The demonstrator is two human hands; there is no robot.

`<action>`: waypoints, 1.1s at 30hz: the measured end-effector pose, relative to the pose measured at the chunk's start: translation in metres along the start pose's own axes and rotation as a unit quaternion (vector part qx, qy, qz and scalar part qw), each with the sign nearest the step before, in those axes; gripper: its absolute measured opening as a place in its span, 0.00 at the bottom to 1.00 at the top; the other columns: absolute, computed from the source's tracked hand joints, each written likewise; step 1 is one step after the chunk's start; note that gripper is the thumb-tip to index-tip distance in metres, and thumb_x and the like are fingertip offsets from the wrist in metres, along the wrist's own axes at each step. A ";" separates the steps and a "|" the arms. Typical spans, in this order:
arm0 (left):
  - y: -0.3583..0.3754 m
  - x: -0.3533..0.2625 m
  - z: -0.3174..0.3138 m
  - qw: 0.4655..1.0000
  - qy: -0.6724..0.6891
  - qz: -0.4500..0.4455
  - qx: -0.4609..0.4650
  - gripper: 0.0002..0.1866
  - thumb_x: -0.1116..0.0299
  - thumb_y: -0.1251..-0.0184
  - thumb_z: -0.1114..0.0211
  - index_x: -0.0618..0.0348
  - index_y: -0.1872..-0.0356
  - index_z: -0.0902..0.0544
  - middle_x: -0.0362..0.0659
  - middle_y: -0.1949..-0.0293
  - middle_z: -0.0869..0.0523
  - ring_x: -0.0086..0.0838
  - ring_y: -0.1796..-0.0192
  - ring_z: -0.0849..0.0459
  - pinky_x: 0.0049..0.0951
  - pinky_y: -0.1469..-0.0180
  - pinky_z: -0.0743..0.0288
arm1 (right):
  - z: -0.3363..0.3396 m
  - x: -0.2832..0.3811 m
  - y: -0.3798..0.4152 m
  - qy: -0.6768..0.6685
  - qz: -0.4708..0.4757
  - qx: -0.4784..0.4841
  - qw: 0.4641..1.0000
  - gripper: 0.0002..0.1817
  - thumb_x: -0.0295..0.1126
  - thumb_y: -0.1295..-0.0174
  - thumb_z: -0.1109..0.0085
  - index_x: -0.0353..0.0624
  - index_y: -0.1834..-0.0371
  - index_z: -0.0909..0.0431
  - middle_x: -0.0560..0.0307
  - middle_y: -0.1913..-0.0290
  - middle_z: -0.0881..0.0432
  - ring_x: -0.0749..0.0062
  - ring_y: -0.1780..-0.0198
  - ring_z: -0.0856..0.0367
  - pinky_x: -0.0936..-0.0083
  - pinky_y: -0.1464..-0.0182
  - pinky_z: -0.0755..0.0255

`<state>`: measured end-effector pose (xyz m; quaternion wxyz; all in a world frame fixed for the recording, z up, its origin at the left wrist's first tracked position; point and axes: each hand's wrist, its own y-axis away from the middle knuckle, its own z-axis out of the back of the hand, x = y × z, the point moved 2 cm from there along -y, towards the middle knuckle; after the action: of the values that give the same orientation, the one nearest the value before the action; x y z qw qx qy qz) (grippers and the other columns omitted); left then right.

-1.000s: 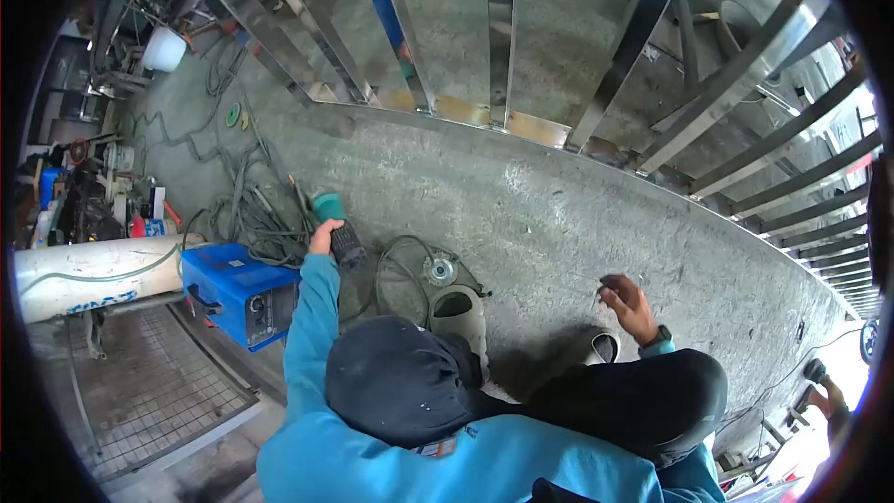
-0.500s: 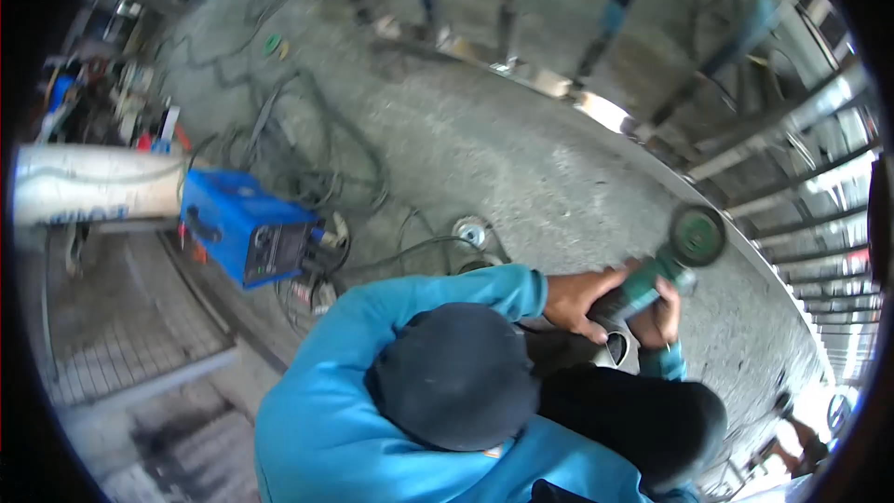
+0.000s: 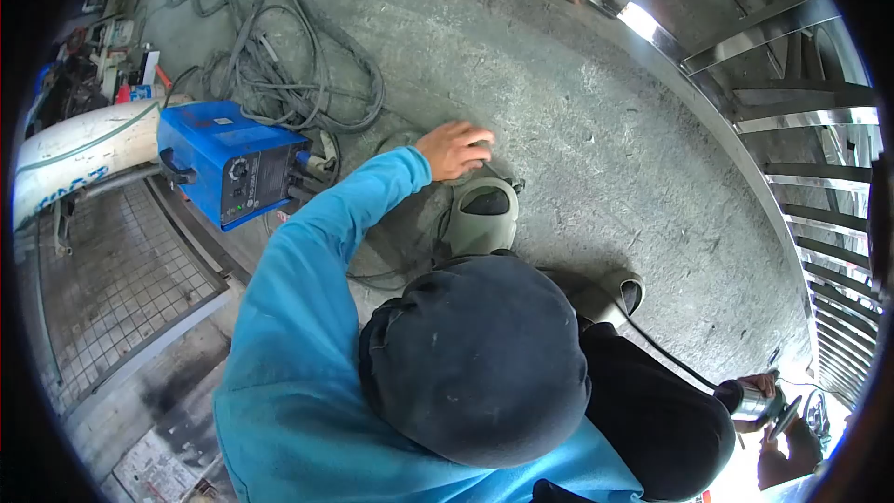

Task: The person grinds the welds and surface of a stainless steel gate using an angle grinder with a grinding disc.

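Observation:
My left hand (image 3: pixel 454 150), at the end of a blue sleeve, reaches low over the floor beside my clog (image 3: pixel 485 216). Its fingers are apart and loosely bent, and nothing shows in them. What lies right beneath the palm is hidden. Far to the right, beyond my dark-trousered knee, my right hand (image 3: pixel 762 382) is closed on an angle grinder (image 3: pixel 748 401). The grinder is small and partly blurred in this view, its disc turned toward the right. A black cord (image 3: pixel 666 352) runs to it from near my other clog (image 3: pixel 633 293).
A blue welding machine (image 3: pixel 233 163) stands left, beside a white gas cylinder (image 3: pixel 88 154). Coiled cables (image 3: pixel 307 74) lie behind it. A metal railing frame (image 3: pixel 819 116) curves along the right. Another person (image 3: pixel 801 447) is partly visible at lower right. A dark cap (image 3: pixel 480 363) fills the lower middle.
Both hands held the grinder before. My left hand has let go and moved left toward the floor; the grinder has swung far right. A round disc on the floor is now covered.

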<state>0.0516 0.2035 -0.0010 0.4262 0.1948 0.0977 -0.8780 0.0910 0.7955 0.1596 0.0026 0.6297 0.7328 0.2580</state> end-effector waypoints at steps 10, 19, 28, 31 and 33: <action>0.132 0.075 0.074 0.947 -0.105 0.300 -0.038 0.07 0.67 0.32 0.37 0.51 0.55 0.17 0.42 0.50 0.17 0.47 0.54 0.16 0.44 0.54 0.21 | 0.021 -0.005 -0.008 -0.103 0.008 0.046 0.994 0.36 0.40 0.42 0.34 0.33 0.35 0.39 0.57 0.58 0.31 0.65 0.57 0.27 0.65 0.44 0.26; 0.066 -0.071 0.050 0.955 0.000 0.257 -0.148 0.20 0.57 0.37 0.30 0.57 0.48 0.17 0.55 0.32 0.26 0.54 0.33 0.26 0.51 0.33 0.32 | 0.053 -0.078 -0.061 -0.215 -0.142 0.051 0.965 0.37 0.41 0.41 0.34 0.33 0.35 0.39 0.57 0.59 0.32 0.66 0.58 0.28 0.66 0.46 0.26; 0.100 -0.141 -0.009 0.936 0.127 0.328 0.025 0.40 0.48 0.31 0.37 0.56 0.24 0.39 0.55 0.24 0.39 0.54 0.27 0.34 0.49 0.27 0.37 | 0.099 -0.104 -0.066 -0.144 -0.206 -0.019 0.968 0.39 0.45 0.40 0.35 0.34 0.32 0.41 0.55 0.56 0.33 0.68 0.59 0.30 0.71 0.54 0.26; 0.129 -0.146 -0.015 0.937 0.146 0.312 0.052 0.43 0.48 0.36 0.33 0.57 0.24 0.38 0.56 0.25 0.38 0.55 0.28 0.32 0.50 0.31 0.32 | 0.114 -0.097 -0.066 -0.052 -0.208 0.000 0.977 0.39 0.48 0.39 0.36 0.36 0.32 0.40 0.53 0.53 0.32 0.67 0.58 0.29 0.71 0.54 0.26; 0.143 -0.160 -0.014 0.949 0.168 0.267 0.031 0.39 0.53 0.38 0.31 0.53 0.27 0.34 0.53 0.30 0.29 0.52 0.35 0.24 0.48 0.39 0.24 | 0.117 -0.091 -0.061 0.022 -0.210 -0.035 0.977 0.39 0.52 0.37 0.37 0.37 0.32 0.39 0.50 0.52 0.31 0.64 0.56 0.27 0.69 0.54 0.23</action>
<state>0.2577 0.2334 0.0532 0.6161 0.3711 0.0853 -0.6896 0.0919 0.7508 0.0056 0.0625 0.4558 0.8388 0.2911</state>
